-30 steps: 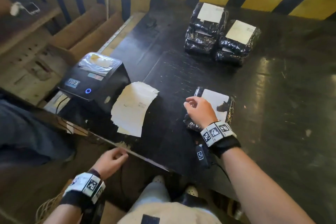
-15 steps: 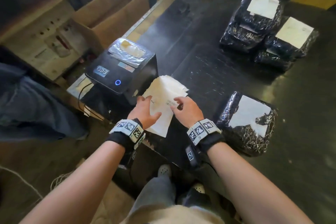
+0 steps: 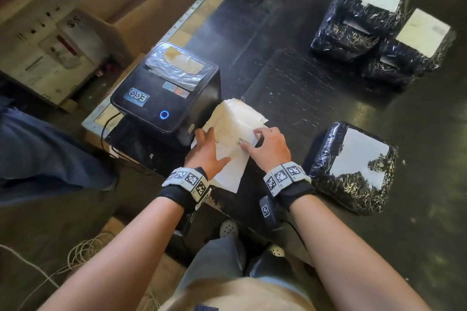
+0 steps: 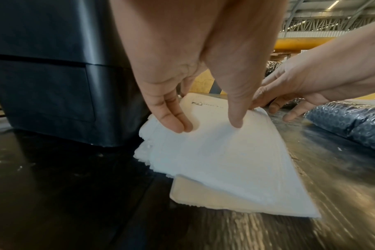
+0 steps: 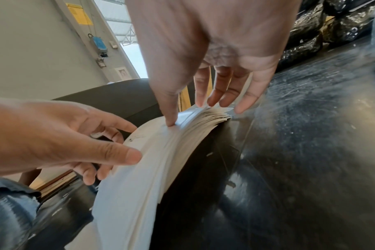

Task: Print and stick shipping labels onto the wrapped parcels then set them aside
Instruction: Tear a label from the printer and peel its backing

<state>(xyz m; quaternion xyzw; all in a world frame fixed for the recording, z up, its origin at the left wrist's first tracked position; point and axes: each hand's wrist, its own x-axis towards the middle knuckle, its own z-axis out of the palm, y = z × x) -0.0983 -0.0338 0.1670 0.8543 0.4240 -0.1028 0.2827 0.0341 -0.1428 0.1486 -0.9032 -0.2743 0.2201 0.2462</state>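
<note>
A stack of white label sheets (image 3: 233, 131) lies on the black table beside the black label printer (image 3: 164, 98). My left hand (image 3: 211, 145) presses flat on the stack's near-left part, fingers straight (image 4: 178, 123). At the stack's far-right edge my right hand (image 3: 255, 140) pinches the top label sheet (image 5: 188, 115), thumb on top and fingers behind the edge. A black-wrapped parcel (image 3: 353, 184) bearing a white label (image 3: 358, 156) lies just right of my right wrist, untouched.
Several labelled black parcels (image 3: 379, 33) are piled at the table's back right. Cardboard boxes (image 3: 131, 7) stand beyond the printer on the left. The table's near edge (image 3: 227, 204) runs under my wrists; a cable (image 3: 106, 131) leaves the printer.
My right hand left the near parcel and moved left to the label stack. My left hand rose from below the table edge onto the stack. Now the right fingers lift the top sheet's edge.
</note>
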